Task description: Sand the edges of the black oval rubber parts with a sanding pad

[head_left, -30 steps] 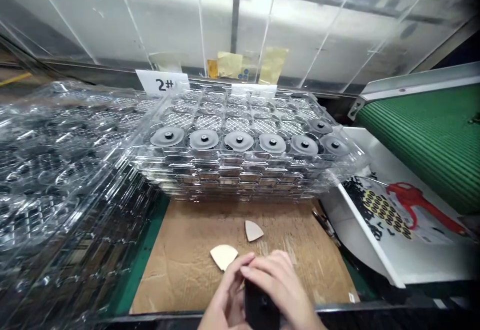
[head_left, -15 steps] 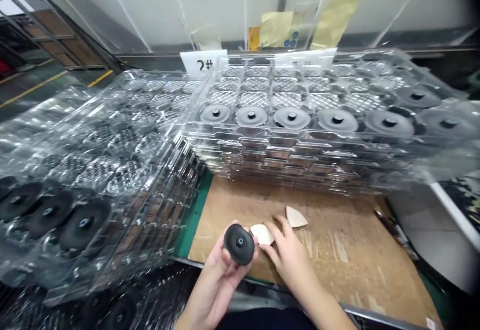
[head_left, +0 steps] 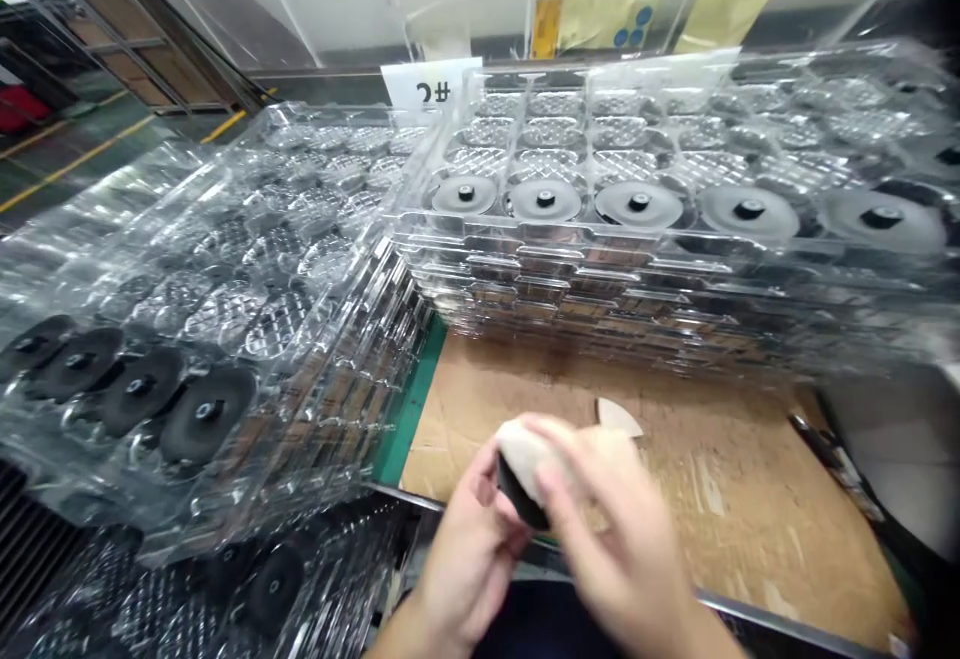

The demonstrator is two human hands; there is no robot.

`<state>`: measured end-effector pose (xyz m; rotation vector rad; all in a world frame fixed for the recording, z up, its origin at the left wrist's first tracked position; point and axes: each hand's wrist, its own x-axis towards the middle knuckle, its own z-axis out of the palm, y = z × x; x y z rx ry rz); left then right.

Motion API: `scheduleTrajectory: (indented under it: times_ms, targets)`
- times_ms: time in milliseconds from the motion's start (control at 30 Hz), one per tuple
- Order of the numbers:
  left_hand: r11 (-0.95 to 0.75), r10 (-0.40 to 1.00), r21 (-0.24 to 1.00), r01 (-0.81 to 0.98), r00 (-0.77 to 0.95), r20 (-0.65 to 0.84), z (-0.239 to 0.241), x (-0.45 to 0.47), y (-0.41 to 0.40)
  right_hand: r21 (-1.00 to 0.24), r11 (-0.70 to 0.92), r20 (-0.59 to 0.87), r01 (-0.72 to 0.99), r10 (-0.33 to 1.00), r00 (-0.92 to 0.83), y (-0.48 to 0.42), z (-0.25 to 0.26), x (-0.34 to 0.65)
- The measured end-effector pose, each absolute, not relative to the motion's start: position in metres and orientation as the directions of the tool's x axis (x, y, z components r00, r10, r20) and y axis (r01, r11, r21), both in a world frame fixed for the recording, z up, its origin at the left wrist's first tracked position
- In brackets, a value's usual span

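Left hand (head_left: 469,549): closed around a black round part (head_left: 521,499), gripping it from the left and below, low at frame centre.
Right hand (head_left: 615,529): blurred; fingers pressed on a pale cream pad (head_left: 525,449) lying over the top of the black round part; pinched shut on the pad as far as can be told.
Black round part: held between both hands, above the near edge of the cardboard sheet (head_left: 720,499); mostly covered, only its dark rim showing.
Key relation: pad on top of part, right hand above, left hand beneath and equally close; long axis not applicable, part round.
Spare pad (head_left: 619,417): wedge-shaped, flat on the cardboard, just beyond the right hand.
Rear tray stack (head_left: 675,289): clear blister trays, well beyond the hands; front row of top tray filled with grey discs (head_left: 637,204).
Left tray stack (head_left: 225,339): clear trays, tilted; black discs (head_left: 199,414) in near row.
Label card (head_left: 431,89): white, behind trays, print blurred.
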<state>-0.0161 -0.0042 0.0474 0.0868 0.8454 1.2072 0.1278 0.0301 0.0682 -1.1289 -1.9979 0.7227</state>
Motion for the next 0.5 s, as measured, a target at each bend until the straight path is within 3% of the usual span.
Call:
scheduleTrajectory:
  times_ms: [133, 300, 500]
  targets:
    - [0.454, 0.818, 0.468, -0.758, 0.147, -0.556, 0.056, -0.002, -0.006, -0.748, 0.555, 0.326, 0.365, 0.786, -0.525, 0.023, 0.089, 0.120]
    - [0.444, 0.850, 0.498, -0.745, 0.174, -0.498, 0.059, 0.001, -0.006, -0.718, 0.550, 0.408, 0.427, 0.829, -0.382, 0.027, 0.090, 0.120]
    - [0.474, 0.814, 0.486, -0.734, 0.155, -0.560, 0.062, -0.004, -0.002, -0.770, 0.532, 0.361, 0.352, 0.818, -0.447, 0.019, 0.087, 0.123]
